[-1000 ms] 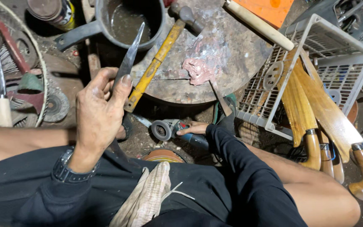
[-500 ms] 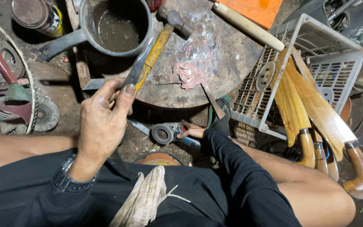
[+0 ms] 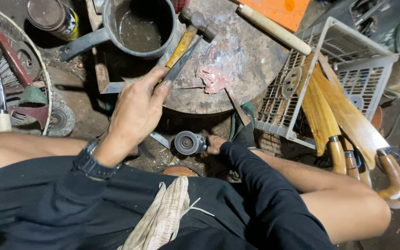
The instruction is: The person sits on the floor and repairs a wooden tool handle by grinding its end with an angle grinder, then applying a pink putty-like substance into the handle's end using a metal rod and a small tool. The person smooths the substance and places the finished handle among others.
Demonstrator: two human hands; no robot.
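Observation:
My left hand point(image 3: 137, 109) is raised over the edge of a round metal work block point(image 3: 251, 65) and pinches a narrow grey blade point(image 3: 181, 62) between thumb and fingers, tip pointing up and to the right. A lump of pink paste point(image 3: 213, 78) lies on the block just right of the blade. My right hand point(image 3: 215, 144) is low between my knees, mostly hidden by its black sleeve, and touches a small angle grinder point(image 3: 188, 142); its grip is not visible. A yellow-handled hammer point(image 3: 186, 37) rests on the block behind the blade.
A dark metal pot point(image 3: 140, 25) with liquid stands at the back, a tin can point(image 3: 54, 18) to its left. A white wire basket point(image 3: 343, 60) holds several wooden sheaths point(image 3: 343, 111) at right. A round wire tray point(image 3: 5, 88) of tools sits at left. A cloth point(image 3: 163, 217) lies on my lap.
My left hand has carried the blade up and to the right, closer to the pink paste. The right hand stays down by the grinder.

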